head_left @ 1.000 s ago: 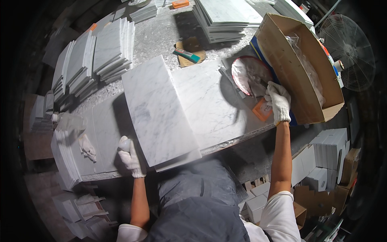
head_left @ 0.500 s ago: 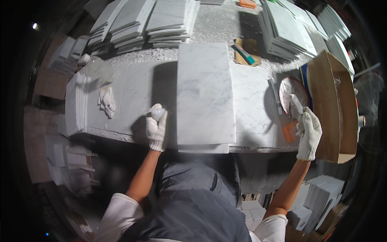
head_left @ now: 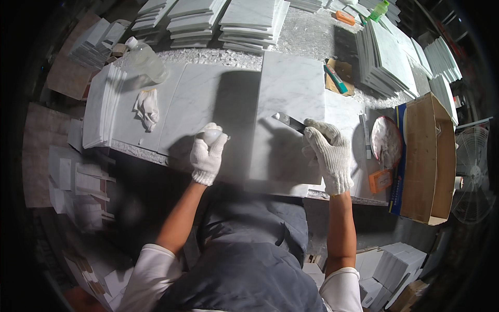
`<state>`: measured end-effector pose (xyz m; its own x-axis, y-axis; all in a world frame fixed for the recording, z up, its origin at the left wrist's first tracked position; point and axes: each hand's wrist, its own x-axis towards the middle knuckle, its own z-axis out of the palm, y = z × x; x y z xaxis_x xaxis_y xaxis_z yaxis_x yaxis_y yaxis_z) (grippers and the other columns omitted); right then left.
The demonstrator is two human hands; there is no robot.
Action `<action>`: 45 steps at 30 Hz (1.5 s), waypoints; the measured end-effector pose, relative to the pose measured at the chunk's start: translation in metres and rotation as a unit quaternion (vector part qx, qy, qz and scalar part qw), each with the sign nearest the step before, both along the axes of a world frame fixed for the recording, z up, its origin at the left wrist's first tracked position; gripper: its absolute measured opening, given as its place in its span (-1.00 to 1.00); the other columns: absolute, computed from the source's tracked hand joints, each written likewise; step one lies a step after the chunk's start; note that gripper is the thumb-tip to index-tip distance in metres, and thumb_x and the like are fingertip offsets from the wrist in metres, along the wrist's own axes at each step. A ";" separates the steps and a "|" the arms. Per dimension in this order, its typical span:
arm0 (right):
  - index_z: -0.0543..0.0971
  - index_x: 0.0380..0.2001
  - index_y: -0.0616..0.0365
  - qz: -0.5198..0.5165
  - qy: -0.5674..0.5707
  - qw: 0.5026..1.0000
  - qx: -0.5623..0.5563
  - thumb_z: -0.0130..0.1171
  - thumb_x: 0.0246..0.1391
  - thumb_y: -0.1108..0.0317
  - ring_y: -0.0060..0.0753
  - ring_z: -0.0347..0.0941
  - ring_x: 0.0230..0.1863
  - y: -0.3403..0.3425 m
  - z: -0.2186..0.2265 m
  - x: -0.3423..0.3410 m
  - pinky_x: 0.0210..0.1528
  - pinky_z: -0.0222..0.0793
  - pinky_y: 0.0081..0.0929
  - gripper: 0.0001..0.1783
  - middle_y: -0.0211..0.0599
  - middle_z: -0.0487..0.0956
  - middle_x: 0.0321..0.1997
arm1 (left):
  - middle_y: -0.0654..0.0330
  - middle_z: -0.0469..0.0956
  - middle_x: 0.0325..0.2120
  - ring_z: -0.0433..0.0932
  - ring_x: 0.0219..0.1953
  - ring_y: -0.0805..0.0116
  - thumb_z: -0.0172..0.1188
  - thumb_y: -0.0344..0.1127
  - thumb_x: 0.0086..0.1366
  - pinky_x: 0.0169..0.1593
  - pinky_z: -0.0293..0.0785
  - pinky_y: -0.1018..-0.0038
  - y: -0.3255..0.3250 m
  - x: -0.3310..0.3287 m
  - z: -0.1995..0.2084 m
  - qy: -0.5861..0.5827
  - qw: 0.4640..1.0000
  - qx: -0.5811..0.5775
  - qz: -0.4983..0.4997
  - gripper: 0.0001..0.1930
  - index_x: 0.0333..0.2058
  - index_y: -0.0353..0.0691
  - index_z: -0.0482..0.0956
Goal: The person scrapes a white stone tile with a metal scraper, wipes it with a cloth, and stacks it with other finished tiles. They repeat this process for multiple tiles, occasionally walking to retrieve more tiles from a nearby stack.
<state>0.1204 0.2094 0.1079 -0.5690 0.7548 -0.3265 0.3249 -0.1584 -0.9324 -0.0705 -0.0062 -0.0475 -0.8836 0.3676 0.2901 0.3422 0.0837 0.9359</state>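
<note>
A white marble slab [head_left: 293,88] lies in front of me, raised on another at the bench's front edge. Over its right half, my gloved right hand [head_left: 332,156] is closed on a putty knife [head_left: 292,123], whose blade points left with white paste at the tip. Left of the slab, my gloved left hand [head_left: 206,158] is wrapped round a small, rounded, translucent whitish object [head_left: 212,136]; its lower part is hidden by the fingers. To the right, a round dish [head_left: 386,141] bears white paste.
Stacked slabs [head_left: 249,23] line the back. At left are a crumpled white glove [head_left: 147,110] and a clear bottle [head_left: 148,62]. A green-handled tool [head_left: 336,78] lies on cardboard; an orange box [head_left: 381,181] and an open carton [head_left: 421,156] stand at right, a fan [head_left: 473,171] beyond.
My right hand has moved left with the putty knife, from beside the paste dish to over the slab. My left hand still holds the rounded object. The whole view has shifted.
</note>
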 end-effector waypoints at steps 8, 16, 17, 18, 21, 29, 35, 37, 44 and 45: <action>0.66 0.05 0.16 0.014 0.023 0.991 0.134 0.29 0.29 0.29 -0.70 0.56 -0.46 -0.016 -0.028 -0.007 -0.53 0.38 -0.74 -0.68 -0.44 0.67 -0.33 | 0.14 0.65 -0.07 0.64 -0.10 0.38 0.47 -0.38 0.23 0.06 0.60 0.43 -0.002 0.002 -0.009 0.069 0.991 -0.111 0.022 -0.56 0.04 -0.30 0.54; 0.61 0.15 0.20 -0.070 0.150 0.985 0.040 0.29 0.28 0.36 -0.69 0.49 -0.46 -0.028 -0.010 0.011 -0.45 0.38 -0.69 -0.61 -0.41 0.66 -0.30 | 0.16 0.71 -0.14 0.68 -0.11 0.37 0.51 -0.23 0.19 0.04 0.59 0.41 0.003 0.006 0.006 0.083 0.981 -0.166 0.057 -0.56 -0.02 -0.25 0.60; 0.49 0.29 0.20 -0.069 0.208 0.975 -0.040 0.27 0.29 0.36 -0.69 0.48 -0.43 -0.023 -0.004 0.021 -0.43 0.36 -0.75 -0.47 -0.43 0.65 -0.27 | 0.16 0.71 -0.14 0.69 -0.12 0.36 0.51 -0.22 0.20 0.03 0.59 0.40 0.003 0.007 0.008 0.070 0.981 -0.169 0.065 -0.56 -0.02 -0.25 0.61; 0.37 0.38 0.18 -0.028 0.263 0.960 -0.089 0.26 0.31 0.33 -0.69 0.53 -0.33 -0.018 -0.002 0.029 -0.40 0.35 -0.80 -0.38 -0.44 0.64 -0.20 | 0.16 0.71 -0.15 0.69 -0.12 0.36 0.51 -0.20 0.20 0.02 0.59 0.40 0.003 0.008 0.009 0.065 0.978 -0.181 0.075 -0.56 -0.02 -0.25 0.61; 0.42 0.32 0.14 -0.055 0.325 0.911 -0.248 0.32 0.28 0.25 -0.62 0.53 -0.13 -0.016 -0.007 0.049 -0.28 0.48 -0.74 -0.40 -0.43 0.56 -0.11 | 0.14 0.72 -0.16 0.69 -0.14 0.35 0.49 -0.21 0.23 0.01 0.58 0.40 0.003 0.008 0.010 0.085 0.974 -0.196 0.074 -0.60 -0.04 -0.27 0.62; 0.56 0.07 0.20 0.048 0.237 0.924 -0.296 0.30 0.29 0.27 -0.34 0.57 -0.01 -0.015 0.003 0.051 -0.13 0.54 -0.57 -0.63 -0.23 0.61 0.00 | 0.12 0.72 -0.21 0.71 -0.18 0.22 0.48 -0.26 0.21 -0.05 0.60 0.35 0.004 0.008 0.004 0.127 0.987 -0.075 0.058 -0.68 -0.13 -0.25 0.63; 0.50 0.28 0.16 0.074 0.086 0.990 -0.088 0.19 0.35 0.35 -0.55 0.53 -0.20 -0.006 0.021 0.024 -0.27 0.48 -0.63 -0.54 -0.22 0.61 -0.13 | 0.13 0.73 -0.21 0.72 -0.16 0.17 0.51 -0.24 0.18 -0.02 0.60 0.33 0.005 0.008 0.004 0.057 0.997 -0.036 0.040 -0.71 -0.19 -0.21 0.66; 0.50 0.30 0.14 0.090 0.029 0.995 -0.021 0.20 0.33 0.35 -0.50 0.54 -0.18 -0.009 0.019 0.014 -0.18 0.49 -0.57 -0.51 -0.21 0.63 -0.14 | 0.12 0.73 -0.19 0.72 -0.14 0.19 0.51 -0.23 0.18 0.00 0.60 0.34 0.004 0.007 0.002 0.054 0.996 -0.060 0.048 -0.70 -0.19 -0.22 0.67; 0.58 0.18 0.23 0.238 0.002 0.944 0.227 0.24 0.26 0.38 -0.29 0.54 -0.20 -0.014 0.013 -0.007 -0.07 0.48 -0.34 -0.57 -0.08 0.68 -0.17 | 0.10 0.63 -0.06 0.61 -0.04 0.37 0.43 -0.51 0.23 0.06 0.62 0.41 -0.003 0.005 -0.010 0.102 0.992 -0.073 -0.004 -0.54 0.08 -0.33 0.49; 0.60 0.17 0.23 0.237 0.002 0.943 0.235 0.25 0.26 0.40 -0.28 0.54 -0.21 -0.014 0.012 -0.008 -0.07 0.48 -0.34 -0.58 -0.08 0.69 -0.18 | 0.09 0.63 -0.07 0.61 -0.04 0.37 0.43 -0.52 0.23 0.06 0.63 0.41 -0.004 0.005 -0.010 0.106 0.992 -0.072 -0.007 -0.54 0.08 -0.33 0.48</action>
<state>0.1120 0.1954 0.1195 -0.8793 0.4759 -0.0169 0.2522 0.4353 -0.8643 -0.0659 -0.0101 -0.0577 -0.8028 0.4310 0.4119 0.5314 0.2041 0.8222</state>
